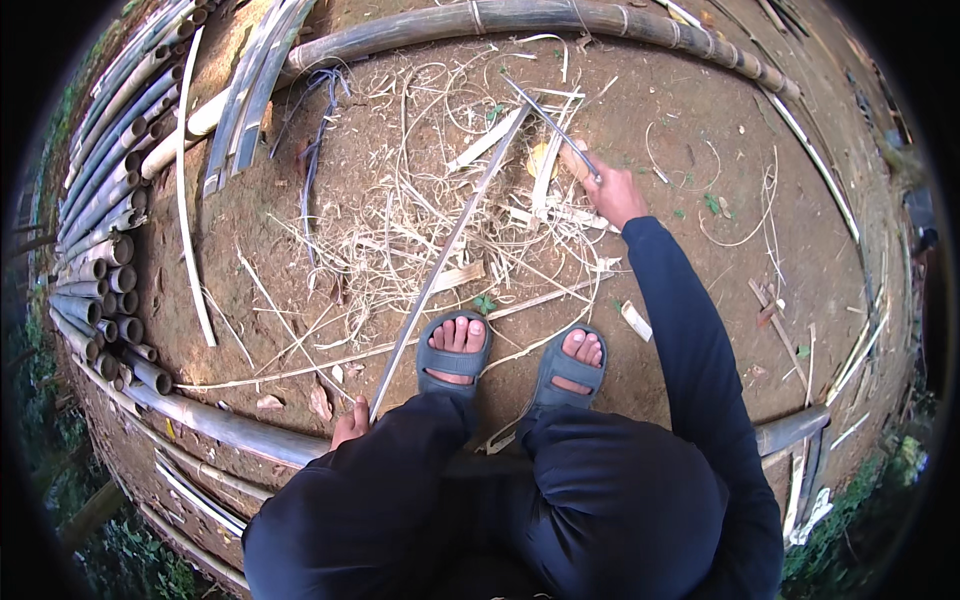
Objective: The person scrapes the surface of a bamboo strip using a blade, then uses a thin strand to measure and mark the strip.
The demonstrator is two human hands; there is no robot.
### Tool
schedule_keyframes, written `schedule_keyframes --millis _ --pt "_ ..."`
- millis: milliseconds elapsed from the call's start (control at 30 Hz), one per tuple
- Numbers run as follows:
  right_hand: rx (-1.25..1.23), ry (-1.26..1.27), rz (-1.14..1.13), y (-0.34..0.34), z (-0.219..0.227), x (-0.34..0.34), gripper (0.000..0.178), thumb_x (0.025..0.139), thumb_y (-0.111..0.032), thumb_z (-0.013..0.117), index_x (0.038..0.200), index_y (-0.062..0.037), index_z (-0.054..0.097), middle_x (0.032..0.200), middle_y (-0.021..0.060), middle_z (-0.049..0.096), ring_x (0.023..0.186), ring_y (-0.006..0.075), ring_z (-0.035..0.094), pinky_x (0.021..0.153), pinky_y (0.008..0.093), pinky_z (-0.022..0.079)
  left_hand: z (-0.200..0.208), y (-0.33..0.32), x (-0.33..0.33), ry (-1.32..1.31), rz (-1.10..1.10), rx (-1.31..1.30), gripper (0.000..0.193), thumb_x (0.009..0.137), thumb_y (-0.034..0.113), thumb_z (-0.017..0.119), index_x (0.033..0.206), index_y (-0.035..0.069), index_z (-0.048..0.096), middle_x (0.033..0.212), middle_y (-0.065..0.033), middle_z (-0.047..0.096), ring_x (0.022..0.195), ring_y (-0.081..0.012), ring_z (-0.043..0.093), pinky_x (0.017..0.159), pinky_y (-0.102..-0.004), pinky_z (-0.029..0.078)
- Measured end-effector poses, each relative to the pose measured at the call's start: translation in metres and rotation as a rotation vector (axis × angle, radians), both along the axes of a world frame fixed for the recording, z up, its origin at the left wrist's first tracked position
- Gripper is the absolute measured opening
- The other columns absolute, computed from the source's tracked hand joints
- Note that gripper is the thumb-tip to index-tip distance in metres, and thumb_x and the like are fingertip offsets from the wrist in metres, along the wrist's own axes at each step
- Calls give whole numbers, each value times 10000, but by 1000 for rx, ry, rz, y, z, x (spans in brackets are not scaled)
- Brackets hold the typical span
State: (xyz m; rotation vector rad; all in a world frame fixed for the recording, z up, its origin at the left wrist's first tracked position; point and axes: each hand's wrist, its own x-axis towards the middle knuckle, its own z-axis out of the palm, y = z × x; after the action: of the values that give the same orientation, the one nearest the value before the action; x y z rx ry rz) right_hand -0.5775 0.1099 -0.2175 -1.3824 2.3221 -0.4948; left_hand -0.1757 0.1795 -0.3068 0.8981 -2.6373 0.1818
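My left hand (351, 424) is beside my left knee, its fingers closed at the near end of a long bamboo strip (447, 252). The strip slants away over the ground to the far middle. Out at the far right of the shavings, my right hand (614, 194) is closed on a knife (545, 117) with a long, narrow blade, seen nearly edge-on. Its tip points far left, over the strip's far end. The knife's handle is mostly hidden by the hand. Curly bamboo shavings (385, 235) lie under the strip, between my hands and in front of my sandalled feet.
Stacked bamboo poles (115, 270) line the left side. A thick bamboo pole (520, 17) crosses the far edge, and another bamboo pole (235, 425) runs behind my feet. Split bamboo slats (245, 95) lean at the far left, near a blue cord (318, 150).
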Motion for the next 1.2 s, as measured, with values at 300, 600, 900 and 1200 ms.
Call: schedule_keyframes --millis 300,600,900,1200 --pt "-41 11 -59 -15 -8 -17 473 903 -224 561 1373 -175 553 778 255 674 742 376 697 749 496 567 -1 -1 7 15 -30 -4 657 875 192 631 1461 129 342 1378 -157 492 1213 -397 494 1048 -529 351" --pt "38 -14 -13 -7 -5 0 431 901 -231 599 1326 -159 583 881 288 680 859 437 680 804 507 552 -21 1 14 -28 11 -127 650 909 225 612 1484 137 322 1516 -156 379 1434 -387 308 1162 -525 219" --pt "-32 -100 -284 17 -14 13 297 910 -258 594 1148 -102 679 863 276 670 842 435 665 770 502 527 -16 1 16 -31 11 -100 609 954 215 546 1507 145 301 1579 -130 306 1483 -366 230 1192 -516 155" --pt "128 86 -254 64 -6 67 547 885 -275 637 1370 -47 528 1074 286 605 1037 427 579 892 512 466 14 -8 20 -160 -23 -231 444 1014 362 459 1360 85 488 1282 -153 604 1220 -295 563 1047 -447 415"
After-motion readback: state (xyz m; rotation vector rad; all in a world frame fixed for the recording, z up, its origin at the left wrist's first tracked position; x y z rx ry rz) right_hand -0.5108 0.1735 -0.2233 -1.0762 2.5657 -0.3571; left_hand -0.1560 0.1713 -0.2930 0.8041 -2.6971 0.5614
